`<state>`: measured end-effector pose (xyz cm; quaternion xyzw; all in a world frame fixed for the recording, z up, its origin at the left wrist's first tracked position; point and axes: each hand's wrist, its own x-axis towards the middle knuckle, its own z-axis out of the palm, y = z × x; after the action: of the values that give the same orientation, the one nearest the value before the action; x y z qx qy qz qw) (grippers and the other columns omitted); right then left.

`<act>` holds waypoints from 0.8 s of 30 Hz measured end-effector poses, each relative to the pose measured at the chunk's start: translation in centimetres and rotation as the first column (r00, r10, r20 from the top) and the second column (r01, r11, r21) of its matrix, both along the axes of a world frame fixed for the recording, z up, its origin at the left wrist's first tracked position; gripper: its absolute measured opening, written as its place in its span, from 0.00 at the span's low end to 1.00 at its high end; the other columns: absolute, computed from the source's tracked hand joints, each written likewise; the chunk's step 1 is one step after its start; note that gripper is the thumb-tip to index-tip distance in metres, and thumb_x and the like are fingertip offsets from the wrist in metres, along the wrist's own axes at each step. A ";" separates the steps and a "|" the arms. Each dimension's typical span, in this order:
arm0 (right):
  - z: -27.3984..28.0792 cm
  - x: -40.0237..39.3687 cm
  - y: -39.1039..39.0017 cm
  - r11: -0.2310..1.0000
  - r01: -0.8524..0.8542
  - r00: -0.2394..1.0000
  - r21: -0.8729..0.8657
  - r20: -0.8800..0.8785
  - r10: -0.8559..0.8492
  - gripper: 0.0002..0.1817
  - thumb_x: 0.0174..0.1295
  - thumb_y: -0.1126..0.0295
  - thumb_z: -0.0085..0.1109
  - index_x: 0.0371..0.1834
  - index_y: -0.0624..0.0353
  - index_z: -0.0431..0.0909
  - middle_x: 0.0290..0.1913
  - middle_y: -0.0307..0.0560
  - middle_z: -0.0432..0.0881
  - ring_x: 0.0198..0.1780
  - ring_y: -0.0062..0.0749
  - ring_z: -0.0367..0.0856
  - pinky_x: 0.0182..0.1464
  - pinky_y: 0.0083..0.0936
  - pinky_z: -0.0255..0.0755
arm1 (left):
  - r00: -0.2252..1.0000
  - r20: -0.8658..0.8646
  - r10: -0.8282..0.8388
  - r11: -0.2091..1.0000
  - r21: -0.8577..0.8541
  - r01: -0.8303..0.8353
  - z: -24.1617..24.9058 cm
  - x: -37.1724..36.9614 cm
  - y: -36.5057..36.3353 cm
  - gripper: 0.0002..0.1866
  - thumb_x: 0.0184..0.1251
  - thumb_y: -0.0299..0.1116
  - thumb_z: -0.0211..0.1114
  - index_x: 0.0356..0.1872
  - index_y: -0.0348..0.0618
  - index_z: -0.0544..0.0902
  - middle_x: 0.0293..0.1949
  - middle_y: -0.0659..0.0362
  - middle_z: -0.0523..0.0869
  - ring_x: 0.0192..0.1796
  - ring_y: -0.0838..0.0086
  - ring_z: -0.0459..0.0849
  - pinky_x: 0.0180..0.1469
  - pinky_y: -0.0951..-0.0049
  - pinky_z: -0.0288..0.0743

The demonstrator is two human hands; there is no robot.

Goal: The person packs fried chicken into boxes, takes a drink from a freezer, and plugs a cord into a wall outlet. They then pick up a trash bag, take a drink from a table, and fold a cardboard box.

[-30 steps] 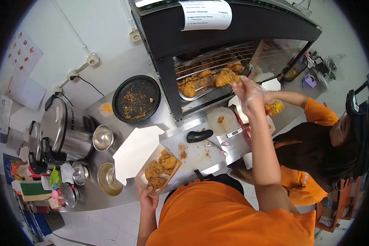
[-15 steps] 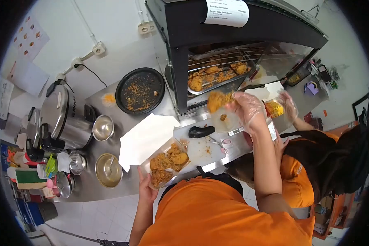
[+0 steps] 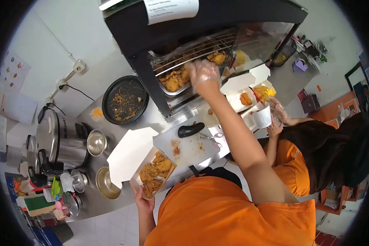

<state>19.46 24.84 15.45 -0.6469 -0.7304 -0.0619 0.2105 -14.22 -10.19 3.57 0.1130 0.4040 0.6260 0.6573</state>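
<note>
My left hand grips the near lower edge of an open white carton box, whose lid is folded back. Several pieces of golden fried chicken lie inside it. My right hand, in a clear plastic glove, reaches into the black food warmer. Its curled fingers are at a piece of fried chicken over the metal tray, the fingertips partly hidden. More fried chicken sits beside it in the tray.
A black-handled tool and scissors lie on the cutting board. Left are a crumb-covered black pan, steel bowls and a cooker. A co-worker's hands hold a white cup on the right.
My right hand has moved left and up into the warmer, taking the piece of fried chicken with it. The view has shifted right. The co-worker's white cup now shows clearly.
</note>
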 end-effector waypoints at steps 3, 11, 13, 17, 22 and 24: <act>-0.6 2.6 3.9 0.985 0.172 0.983 0.006 -0.060 -0.171 0.18 0.66 0.67 0.55 0.55 0.63 0.83 0.57 0.58 0.84 0.62 0.53 0.80 0.64 0.45 0.73 | 0.997 -0.071 0.023 0.999 0.027 -0.021 0.9 0.2 -0.4 0.30 0.76 0.40 0.58 0.75 0.48 0.63 0.68 0.54 0.75 0.69 0.57 0.75 0.68 0.43 0.73; -3.4 6.2 17.1 0.991 0.125 0.985 0.048 0.111 -0.130 0.28 0.64 0.67 0.58 0.68 0.63 0.74 0.68 0.66 0.74 0.67 0.57 0.77 0.64 0.44 0.75 | 0.998 0.000 0.059 0.995 -0.084 -0.059 0.7 -0.1 -1.0 0.33 0.73 0.35 0.60 0.76 0.55 0.59 0.68 0.53 0.75 0.68 0.56 0.77 0.67 0.48 0.75; -2.0 6.1 17.1 0.986 0.154 0.988 -0.058 0.019 -0.153 0.28 0.63 0.67 0.60 0.68 0.60 0.74 0.69 0.67 0.74 0.67 0.55 0.77 0.64 0.44 0.74 | 0.998 -0.010 0.062 0.993 -0.103 -0.063 0.7 0.0 -1.1 0.33 0.73 0.35 0.61 0.76 0.54 0.60 0.68 0.52 0.75 0.68 0.56 0.76 0.68 0.48 0.75; -1.7 5.8 16.8 0.982 0.163 0.987 -0.097 0.003 -0.163 0.27 0.62 0.67 0.62 0.67 0.59 0.76 0.68 0.66 0.75 0.67 0.53 0.77 0.64 0.40 0.74 | 0.998 -0.025 0.058 0.987 -0.151 -0.061 1.0 0.4 -1.1 0.33 0.72 0.35 0.61 0.76 0.51 0.61 0.68 0.52 0.75 0.69 0.56 0.76 0.68 0.48 0.74; -1.9 4.8 16.6 0.975 0.169 0.984 -0.143 -0.022 -0.174 0.26 0.62 0.66 0.63 0.66 0.57 0.77 0.67 0.65 0.76 0.67 0.50 0.77 0.64 0.36 0.74 | 0.998 -0.062 0.021 0.990 -0.137 -0.029 1.5 0.4 -0.7 0.33 0.71 0.36 0.63 0.75 0.49 0.62 0.67 0.53 0.76 0.68 0.57 0.77 0.67 0.49 0.75; -1.9 4.7 16.2 0.970 0.184 0.981 -0.161 -0.032 -0.191 0.26 0.62 0.66 0.64 0.65 0.56 0.78 0.66 0.65 0.77 0.67 0.49 0.78 0.64 0.35 0.74 | 0.997 -0.070 0.018 0.985 -0.171 -0.029 1.4 0.0 -0.8 0.32 0.71 0.35 0.63 0.74 0.48 0.64 0.66 0.53 0.77 0.67 0.57 0.78 0.67 0.50 0.75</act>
<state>24.16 41.06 13.55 -0.7287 -0.6635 -0.0085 0.1692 -14.24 -10.94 5.01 0.0722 0.4799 0.5924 0.6431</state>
